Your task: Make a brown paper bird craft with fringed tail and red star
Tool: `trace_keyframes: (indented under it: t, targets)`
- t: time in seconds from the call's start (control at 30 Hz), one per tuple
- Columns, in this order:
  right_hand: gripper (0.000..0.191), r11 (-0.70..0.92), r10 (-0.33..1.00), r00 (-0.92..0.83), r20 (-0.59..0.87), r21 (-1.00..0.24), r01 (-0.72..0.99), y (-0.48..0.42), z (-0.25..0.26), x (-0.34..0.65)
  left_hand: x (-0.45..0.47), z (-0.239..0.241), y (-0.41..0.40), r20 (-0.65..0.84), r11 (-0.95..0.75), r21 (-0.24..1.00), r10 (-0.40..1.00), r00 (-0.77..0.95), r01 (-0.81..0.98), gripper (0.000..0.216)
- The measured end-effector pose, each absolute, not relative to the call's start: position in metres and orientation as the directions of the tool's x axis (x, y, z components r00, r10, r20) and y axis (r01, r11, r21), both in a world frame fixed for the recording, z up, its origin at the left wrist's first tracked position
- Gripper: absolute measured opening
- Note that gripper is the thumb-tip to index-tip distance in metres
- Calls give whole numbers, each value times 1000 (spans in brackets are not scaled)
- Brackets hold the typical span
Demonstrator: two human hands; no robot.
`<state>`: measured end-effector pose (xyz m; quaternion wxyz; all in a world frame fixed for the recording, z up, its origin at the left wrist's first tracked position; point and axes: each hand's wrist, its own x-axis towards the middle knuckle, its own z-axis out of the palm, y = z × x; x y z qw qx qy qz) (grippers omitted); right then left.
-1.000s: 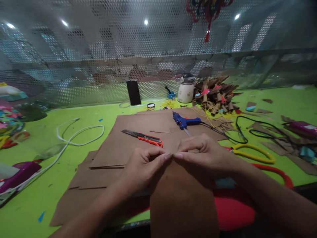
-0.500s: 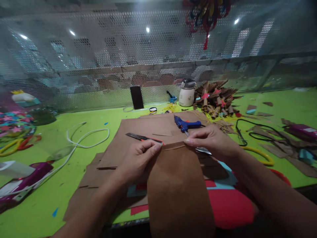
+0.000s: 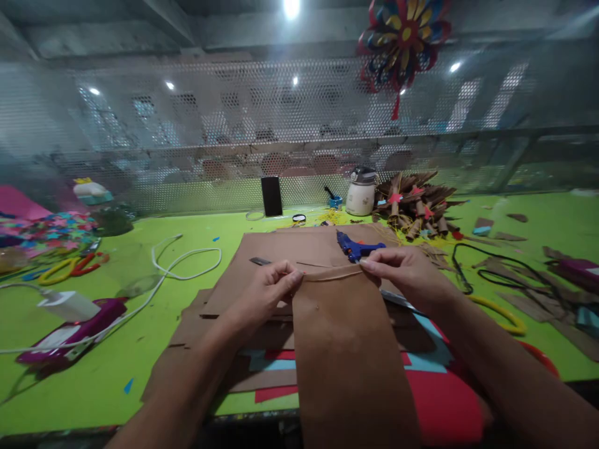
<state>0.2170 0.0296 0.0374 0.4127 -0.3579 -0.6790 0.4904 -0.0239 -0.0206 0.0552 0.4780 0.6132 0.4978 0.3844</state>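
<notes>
A long sheet of brown paper hangs toward me over the table's front edge, its top edge folded over into a narrow strip. My left hand pinches the left end of that fold between thumb and fingers. At the right end, my right hand grips the fold the same way. Just beyond the right hand lies a blue glue gun. The blade of a utility knife pokes out past my left hand, its handle mostly hidden. Under everything are stacked brown sheets.
Red paper and light blue paper lie under the sheet. A purple power strip with a white cable sits left. Behind stand a black phone-like slab, a white bottle and a pile of rolled brown paper pieces. Yellow-handled scissors lie far left.
The view has tilted up and shifted left, so more of the hanging flower ornament shows. Both hands still pinch the brown paper's fold, which now looks more rolled over toward me.
</notes>
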Motion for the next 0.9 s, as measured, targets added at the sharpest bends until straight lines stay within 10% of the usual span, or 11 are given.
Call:
trace_keyframes:
  t: [0.33, 0.5, 0.7, 0.9]
  targets:
    - [24, 157, 896, -398, 199, -978, -136, 28, 37, 215, -27, 48, -17, -10, 11, 1000, 962, 272, -1, 24]
    - [51, 204, 736, -642, 217, -974, -96, 21, 35, 205, -24, 35, -14, -68, 121, 987, 909, 412, -106, 19]
    - [18, 483, 566, -708, 422, -866, -129, 23, 35, 194, -7, 17, -10, -33, 185, 950, 861, 507, -251, 20]
    - [18, 395, 611, -651, 450, -886, -242, 22, 39, 190, 4, 35, -28, -68, 102, 994, 886, 458, -50, 31]
